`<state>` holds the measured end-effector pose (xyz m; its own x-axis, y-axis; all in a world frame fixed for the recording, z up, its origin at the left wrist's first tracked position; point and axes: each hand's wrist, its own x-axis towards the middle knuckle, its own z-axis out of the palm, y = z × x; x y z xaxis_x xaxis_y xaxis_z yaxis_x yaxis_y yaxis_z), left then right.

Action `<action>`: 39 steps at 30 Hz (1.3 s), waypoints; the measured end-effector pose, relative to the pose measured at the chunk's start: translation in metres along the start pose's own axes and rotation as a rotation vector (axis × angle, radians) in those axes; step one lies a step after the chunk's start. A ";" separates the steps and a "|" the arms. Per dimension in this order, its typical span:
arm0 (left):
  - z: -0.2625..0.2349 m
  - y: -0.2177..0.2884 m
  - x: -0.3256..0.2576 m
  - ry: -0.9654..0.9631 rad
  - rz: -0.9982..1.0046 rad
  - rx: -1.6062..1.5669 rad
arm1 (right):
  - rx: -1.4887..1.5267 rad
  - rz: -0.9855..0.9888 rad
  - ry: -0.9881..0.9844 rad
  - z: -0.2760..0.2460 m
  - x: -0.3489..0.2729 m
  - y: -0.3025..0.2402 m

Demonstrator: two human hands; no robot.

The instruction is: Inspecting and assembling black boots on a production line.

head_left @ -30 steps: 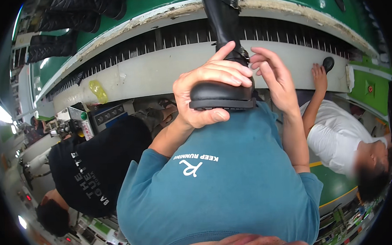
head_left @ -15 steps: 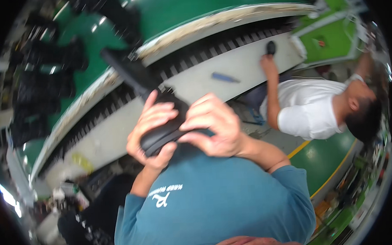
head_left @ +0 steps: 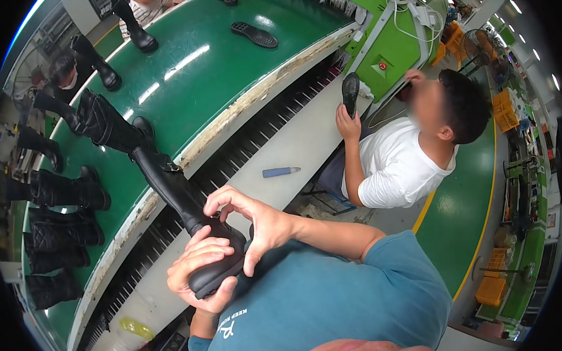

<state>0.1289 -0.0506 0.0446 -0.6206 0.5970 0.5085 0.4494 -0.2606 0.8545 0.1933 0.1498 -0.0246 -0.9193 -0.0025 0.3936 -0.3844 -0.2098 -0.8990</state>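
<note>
Between my hands is a tall black leather boot (head_left: pixel 168 186), its toe toward me and its shaft slanting up and left over the worn edge of the green table. My left hand (head_left: pixel 200 267) wraps the toe end, fingers across the upper and thumb against the sole side. Around the ankle and heel region curls my right hand (head_left: pixel 258 223), its fingers on the upper and its thumb by the sole edge. Part of the heel is hidden behind that hand. A knife-like tool with a blue handle (head_left: pixel 278 172) lies on the pale shelf beyond.
Several black boots (head_left: pixel 68 191) stand along the green table (head_left: pixel 183 85), with a loose black sole (head_left: pixel 254 35) farther back. To the right, a co-worker in a white shirt (head_left: pixel 393 164) holds a black shoe sole (head_left: pixel 351 94) beside a green machine (head_left: pixel 381 39). Yellow plastic (head_left: pixel 137 329) lies lower left.
My right hand has gone from pinching the boot's sole edge to spanning its ankle and heel. My view has shifted, showing more table. The co-worker's sole is now lifted.
</note>
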 end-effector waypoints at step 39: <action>0.051 -0.076 -0.023 0.104 -0.417 -0.417 | -0.595 -0.266 0.255 -0.061 0.023 -0.105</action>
<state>0.1420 -0.0060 -0.0374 -0.7593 0.6413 0.1106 -0.1233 -0.3086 0.9432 0.2076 0.2315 0.0670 -0.7509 0.2199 0.6227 -0.5127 0.4002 -0.7596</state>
